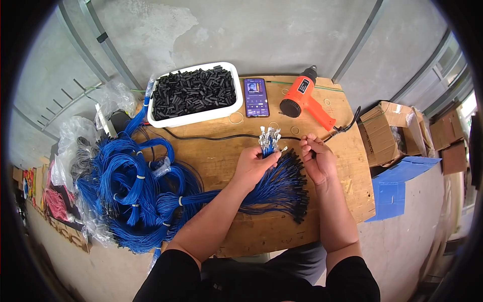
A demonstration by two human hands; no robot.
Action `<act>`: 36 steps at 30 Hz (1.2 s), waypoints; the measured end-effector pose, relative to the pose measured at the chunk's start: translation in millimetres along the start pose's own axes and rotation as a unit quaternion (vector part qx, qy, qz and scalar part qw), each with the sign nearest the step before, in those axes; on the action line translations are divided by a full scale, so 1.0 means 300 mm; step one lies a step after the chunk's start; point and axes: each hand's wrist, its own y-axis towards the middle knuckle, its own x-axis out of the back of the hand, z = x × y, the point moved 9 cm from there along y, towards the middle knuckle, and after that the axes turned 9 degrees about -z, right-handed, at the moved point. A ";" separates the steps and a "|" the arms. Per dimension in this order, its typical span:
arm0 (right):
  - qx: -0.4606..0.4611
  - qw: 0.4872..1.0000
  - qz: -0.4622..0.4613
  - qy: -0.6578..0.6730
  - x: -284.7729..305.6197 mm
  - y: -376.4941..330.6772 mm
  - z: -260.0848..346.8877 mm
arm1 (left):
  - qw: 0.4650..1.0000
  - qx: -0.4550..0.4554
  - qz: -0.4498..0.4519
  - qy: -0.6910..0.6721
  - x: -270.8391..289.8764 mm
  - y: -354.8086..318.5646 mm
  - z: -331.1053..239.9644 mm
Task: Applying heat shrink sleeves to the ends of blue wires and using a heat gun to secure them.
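Observation:
My left hand [253,164] grips a bundle of blue wires [269,151] whose metal terminal ends [269,136] stick up past my fingers. My right hand [317,158] sits just right of the bundle, fingers pinched on a small black piece at a wire's end. Beside and below my hands lie blue wires tipped with black sleeves [292,186], fanned out on the wooden table [221,156]. A white tray [233,108] at the back holds many short black tube pieces [193,93].
Large tied coils of blue wire [136,196] hang over the table's left side beside plastic bags [75,146]. An orange heat gun [304,98], its black cord [216,137] and a phone [256,97] lie at the back. Cardboard boxes [387,131] and a blue box [397,186] stand to the right.

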 end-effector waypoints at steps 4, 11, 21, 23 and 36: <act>-0.011 0.999 0.048 0.000 0.010 0.017 -0.002 | 1.000 0.009 0.000 -0.018 0.003 0.000 0.005; -0.004 0.998 0.025 -0.053 -0.012 -0.006 -0.012 | 1.000 0.017 -0.008 -0.025 0.009 0.002 0.011; 0.034 0.992 0.038 -0.115 -0.075 -0.066 0.002 | 0.999 0.017 0.004 -0.027 0.007 0.002 0.006; 0.060 0.985 0.090 -0.137 -0.066 -0.049 0.007 | 0.999 0.020 0.005 -0.030 0.000 0.004 0.009; 0.078 0.959 0.117 -0.247 -0.113 -0.095 -0.026 | 0.998 0.041 0.002 -0.045 0.012 0.010 0.020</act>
